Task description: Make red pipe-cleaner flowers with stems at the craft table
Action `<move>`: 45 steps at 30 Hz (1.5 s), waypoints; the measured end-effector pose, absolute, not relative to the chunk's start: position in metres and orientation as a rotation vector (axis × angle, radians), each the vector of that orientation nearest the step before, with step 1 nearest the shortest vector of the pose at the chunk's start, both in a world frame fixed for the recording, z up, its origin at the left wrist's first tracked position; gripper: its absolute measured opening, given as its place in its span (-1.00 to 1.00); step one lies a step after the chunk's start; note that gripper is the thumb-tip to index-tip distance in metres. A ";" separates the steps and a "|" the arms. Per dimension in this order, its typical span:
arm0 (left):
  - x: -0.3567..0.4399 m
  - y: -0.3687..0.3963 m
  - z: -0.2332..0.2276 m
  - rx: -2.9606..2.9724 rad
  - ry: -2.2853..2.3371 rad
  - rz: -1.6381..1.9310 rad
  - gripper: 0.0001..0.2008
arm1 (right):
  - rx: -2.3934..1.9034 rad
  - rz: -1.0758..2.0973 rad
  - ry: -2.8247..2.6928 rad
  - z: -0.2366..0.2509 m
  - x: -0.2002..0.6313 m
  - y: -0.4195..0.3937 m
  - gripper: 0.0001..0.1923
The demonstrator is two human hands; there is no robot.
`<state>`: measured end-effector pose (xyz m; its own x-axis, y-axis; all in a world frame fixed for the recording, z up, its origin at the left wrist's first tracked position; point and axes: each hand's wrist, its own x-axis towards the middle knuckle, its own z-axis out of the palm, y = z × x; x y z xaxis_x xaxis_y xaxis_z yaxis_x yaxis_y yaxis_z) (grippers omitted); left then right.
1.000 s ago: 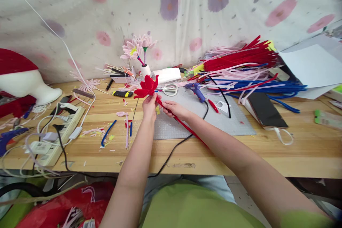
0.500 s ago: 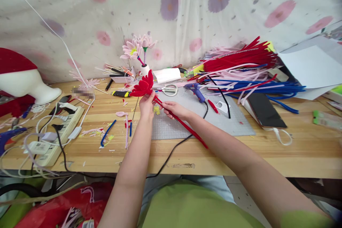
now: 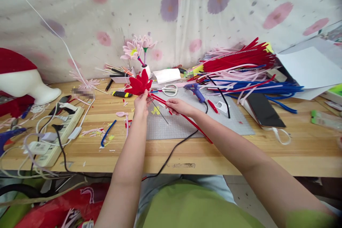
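A red fuzzy flower (image 3: 139,83) made of pipe cleaners is gripped at its base by my left hand (image 3: 142,103), above the left part of the grey cutting mat (image 3: 181,128). A thin dark wire stem (image 3: 160,113) sticks out below that hand toward the lower right. My right hand (image 3: 177,107) is closed on a long red pipe cleaner (image 3: 196,127). One end of it runs to the flower's base, and the other trails down right past my wrist.
Scissors (image 3: 170,90), a purple glue gun (image 3: 196,92) and a red tool (image 3: 212,106) lie on the mat. Bundled pipe cleaners (image 3: 240,60) and a phone (image 3: 264,110) are to the right. A power strip (image 3: 60,139) and a mannequin head (image 3: 24,82) stand left.
My left hand has moved slightly left with the flower, which has turned. My right hand has shifted a little right. The wire stem now shows apart from the red pipe cleaner.
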<state>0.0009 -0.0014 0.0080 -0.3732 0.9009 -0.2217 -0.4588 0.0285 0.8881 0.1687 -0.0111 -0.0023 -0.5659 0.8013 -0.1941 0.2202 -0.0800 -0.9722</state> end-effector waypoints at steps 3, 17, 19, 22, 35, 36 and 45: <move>-0.008 -0.006 0.010 0.543 1.205 1.524 -0.85 | -1.088 1.691 -1.811 -0.001 0.178 -0.010 -0.78; -0.014 -0.015 0.000 0.500 1.152 1.337 -0.87 | -1.660 0.431 -2.254 0.129 0.288 0.030 -0.74; -0.011 -0.015 -0.004 0.498 1.136 1.326 -0.87 | -1.730 0.325 -2.243 0.127 0.303 0.043 -0.74; -0.006 -0.017 -0.008 0.492 1.126 1.305 -0.89 | -1.812 0.315 -2.254 0.118 0.317 0.061 -0.69; 0.003 -0.016 -0.006 0.496 1.164 1.310 -0.91 | -1.769 -0.262 -2.341 0.078 0.348 0.117 -0.71; 0.004 -0.016 -0.006 0.489 1.168 1.320 -0.90 | -1.794 -0.284 -2.318 0.080 0.348 0.114 -0.69; 0.016 -0.021 -0.006 0.474 1.099 1.420 -0.78 | -1.894 -0.408 -2.356 0.107 0.331 0.078 -0.66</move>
